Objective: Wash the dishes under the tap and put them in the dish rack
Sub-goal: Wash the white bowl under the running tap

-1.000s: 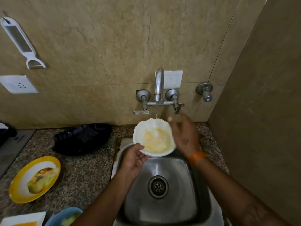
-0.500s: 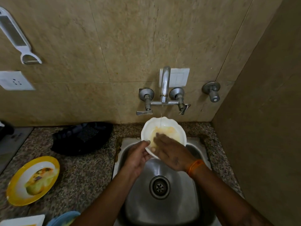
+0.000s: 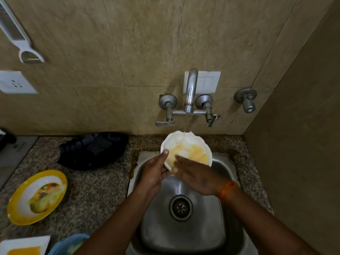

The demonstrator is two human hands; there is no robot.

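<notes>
A white scalloped bowl (image 3: 185, 150), smeared yellow, is tilted under the running tap (image 3: 190, 92) above the sink (image 3: 185, 234). The left hand (image 3: 154, 172) grips its rim; the right hand (image 3: 196, 176) rests flat, fingers straight, inside. No writing is legible.

White scalloped bowl (image 3: 185, 150) held over steel sink (image 3: 184, 227), under chrome wall tap (image 3: 190, 92). Left hand (image 3: 156, 172) on bowl's left rim, right hand (image 3: 196, 176) across its near side, fingers inside. Speckled granite tabletop (image 3: 92, 190) left of sink: black dish rack (image 3: 92, 150) at back, yellow-rimmed plate (image 3: 38, 196) nearer, blue bowl (image 3: 68, 243) and white square plate (image 3: 24, 245) at near edge.
</notes>
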